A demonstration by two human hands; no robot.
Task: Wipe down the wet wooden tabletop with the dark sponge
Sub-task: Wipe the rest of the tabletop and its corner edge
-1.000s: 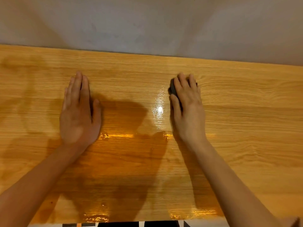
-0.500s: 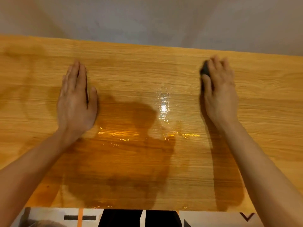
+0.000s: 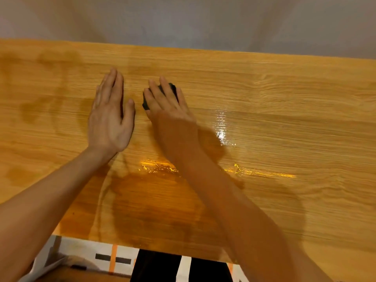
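Note:
The wooden tabletop (image 3: 274,94) fills the view, with a shiny wet patch right of centre and darker damp marks near the front edge and at the far left. My right hand (image 3: 168,110) presses flat on the dark sponge (image 3: 146,104), which shows only at the fingertips and beside the index finger. My left hand (image 3: 110,117) lies flat on the wood just left of it, fingers together, holding nothing. The two hands are a thumb's width apart.
A pale wall (image 3: 183,19) runs along the table's far edge. Below the near edge I see a patterned white, orange and black floor (image 3: 122,259) and dark legs (image 3: 158,265).
My right hand has swept the sponge from the right side of the table leftward, close beside my left hand. My left hand has stayed planted.

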